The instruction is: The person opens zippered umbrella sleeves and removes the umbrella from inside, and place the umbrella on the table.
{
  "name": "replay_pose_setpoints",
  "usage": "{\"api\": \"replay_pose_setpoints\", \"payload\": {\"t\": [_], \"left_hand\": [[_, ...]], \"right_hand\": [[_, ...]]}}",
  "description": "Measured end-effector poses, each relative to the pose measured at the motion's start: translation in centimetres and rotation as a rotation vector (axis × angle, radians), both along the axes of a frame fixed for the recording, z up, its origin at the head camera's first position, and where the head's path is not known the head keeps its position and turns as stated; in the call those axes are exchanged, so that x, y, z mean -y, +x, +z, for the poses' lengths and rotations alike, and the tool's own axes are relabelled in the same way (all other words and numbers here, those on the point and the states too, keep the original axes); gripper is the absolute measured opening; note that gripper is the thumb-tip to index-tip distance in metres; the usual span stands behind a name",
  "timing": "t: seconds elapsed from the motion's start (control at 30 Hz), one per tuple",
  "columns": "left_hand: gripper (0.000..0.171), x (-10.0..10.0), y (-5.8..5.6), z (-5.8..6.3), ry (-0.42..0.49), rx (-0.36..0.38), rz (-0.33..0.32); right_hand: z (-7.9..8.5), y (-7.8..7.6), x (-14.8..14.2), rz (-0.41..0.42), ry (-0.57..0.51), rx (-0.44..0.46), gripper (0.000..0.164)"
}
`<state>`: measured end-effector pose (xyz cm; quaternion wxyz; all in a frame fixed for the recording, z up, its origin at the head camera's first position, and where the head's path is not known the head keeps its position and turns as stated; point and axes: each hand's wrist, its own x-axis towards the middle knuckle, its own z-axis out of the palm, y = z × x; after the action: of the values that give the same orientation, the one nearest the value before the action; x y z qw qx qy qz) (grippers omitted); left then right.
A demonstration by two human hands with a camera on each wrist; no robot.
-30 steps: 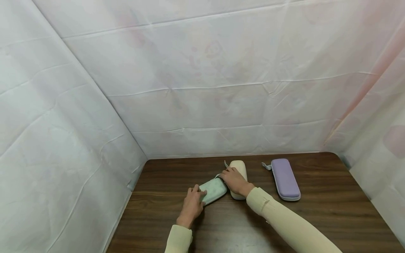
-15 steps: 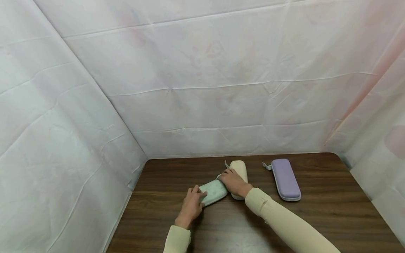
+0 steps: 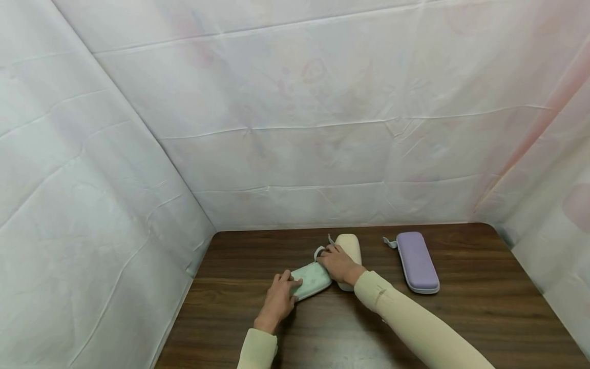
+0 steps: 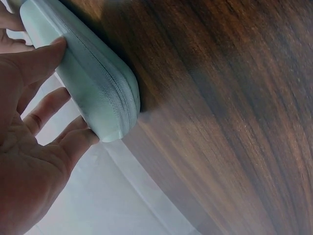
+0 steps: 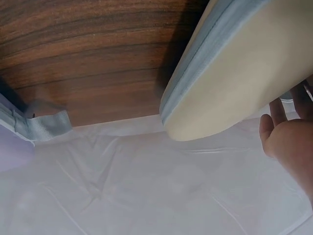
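Observation:
A mint green zip case lies slanted on the table, its grey zipper seam running along the side in the left wrist view. My left hand holds its near left end, thumb on one face and fingers on the other. At the far right end my right hand has its fingers curled at the corner, beside a pale strap loop; the fingertips are partly hidden. Beneath and behind the right hand lies a cream zip case with a grey seam, which fills much of the right wrist view.
To the right lies a purple zip case with a grey strap. All sit on a dark wood-grain table. Pale patterned sheeting hangs behind the table and at both sides.
My right hand has shifted slightly left and toward me at the green case's end. The strap loop there shows more and stands higher. My left hand keeps its hold almost unmoved.

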<state>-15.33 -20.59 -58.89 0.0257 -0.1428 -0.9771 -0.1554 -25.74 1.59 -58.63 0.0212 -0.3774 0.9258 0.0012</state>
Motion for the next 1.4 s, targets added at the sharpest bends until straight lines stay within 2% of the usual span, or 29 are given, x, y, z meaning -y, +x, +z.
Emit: {"api": "replay_pose_setpoints", "payload": {"t": [0.13,0.2,0.37,0.4,0.5,0.67,0.97,1.4], "left_hand": [[0.047,0.0,0.0,0.0,-0.004,0.003,0.005],[0.047,-0.1,-0.1,0.0,-0.005,0.002,0.008],[0.047,-0.1,0.0,-0.1,-0.001,-0.01,0.014],[0.047,-0.1,0.0,-0.2,0.001,-0.013,0.015],[0.047,-0.2,0.0,-0.2,0.007,-0.021,0.015],[0.046,-0.3,0.1,-0.3,0.014,-0.017,0.016],[0.046,-0.4,0.2,-0.1,0.025,-0.027,0.012],[0.048,-0.3,0.4,-0.3,0.025,-0.001,0.042]], "right_hand": [[0.0,-0.3,-0.1,0.035,-0.054,-0.017,0.032],[-0.6,-0.7,-0.2,0.061,-0.08,-0.046,0.029],[-0.9,-1.0,0.0,0.051,-0.086,-0.035,0.028],[-0.5,-0.9,0.2,0.03,-0.076,-0.012,0.029],[-0.6,-1.0,0.4,0.004,-0.051,0.003,0.031],[-0.5,-1.0,0.8,-0.015,-0.031,-0.013,0.026],[-0.6,-1.4,1.2,-0.016,0.04,-0.128,0.02],[-0.7,-1.1,1.7,-0.023,0.127,-0.203,0.019]]}}
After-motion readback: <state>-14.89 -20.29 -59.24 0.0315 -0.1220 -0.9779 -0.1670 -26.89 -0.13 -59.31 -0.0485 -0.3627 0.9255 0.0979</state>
